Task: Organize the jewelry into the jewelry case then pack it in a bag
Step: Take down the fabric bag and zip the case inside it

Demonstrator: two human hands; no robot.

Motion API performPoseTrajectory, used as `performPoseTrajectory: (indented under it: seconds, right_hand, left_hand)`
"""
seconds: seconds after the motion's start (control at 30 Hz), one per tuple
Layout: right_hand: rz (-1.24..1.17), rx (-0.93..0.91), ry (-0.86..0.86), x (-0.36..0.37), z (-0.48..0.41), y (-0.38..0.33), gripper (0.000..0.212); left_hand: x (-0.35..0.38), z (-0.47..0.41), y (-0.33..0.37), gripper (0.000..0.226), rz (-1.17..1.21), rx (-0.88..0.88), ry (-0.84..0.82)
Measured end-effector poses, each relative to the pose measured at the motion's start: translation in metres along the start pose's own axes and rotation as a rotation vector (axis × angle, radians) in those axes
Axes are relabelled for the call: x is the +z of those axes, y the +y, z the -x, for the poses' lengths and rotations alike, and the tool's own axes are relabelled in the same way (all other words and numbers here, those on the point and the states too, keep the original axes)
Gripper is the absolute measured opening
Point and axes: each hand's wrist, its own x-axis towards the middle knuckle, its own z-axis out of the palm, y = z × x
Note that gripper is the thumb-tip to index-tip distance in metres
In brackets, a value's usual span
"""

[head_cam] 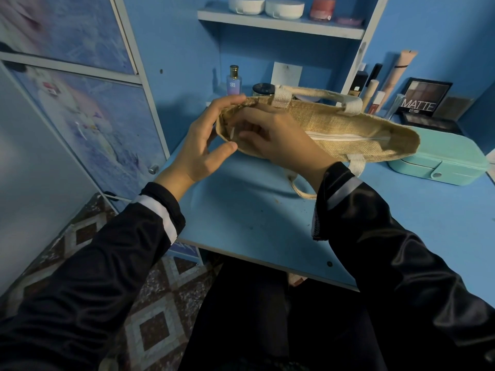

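I count one tan woven jute bag (348, 124) and one closed mint-green jewelry case (442, 156). My left hand (203, 145) and right hand (276, 137) both grip the bag's nine-o'clock end; the case sits at three o'clock.

The jute bag (334, 124) is coarse, matt woven cloth, frayed at the rim; its handles (282, 99) are ribbed white webbing, its zipper (345, 137) white. The teal jewelry case (442, 162) has a smooth, leather-like skin and a shiny metal snap (437, 174). The blue desk (254, 210) is smooth, dull-sheened laminate. The sleeves (401, 263) are glossy black satin-like cloth. The perfume bottle (233, 81) is glass with a gold metallic cap
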Motion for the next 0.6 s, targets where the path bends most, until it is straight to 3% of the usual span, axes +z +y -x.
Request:
performPoseTrajectory:
  seconds: [0.6]
  right_hand:
    - [-0.057,-0.031,0.052,0.0007,0.0012,0.001,0.016]
  left_hand:
    - [0.0003,-0.0002,0.0,0.064,0.003,-0.007,0.0]
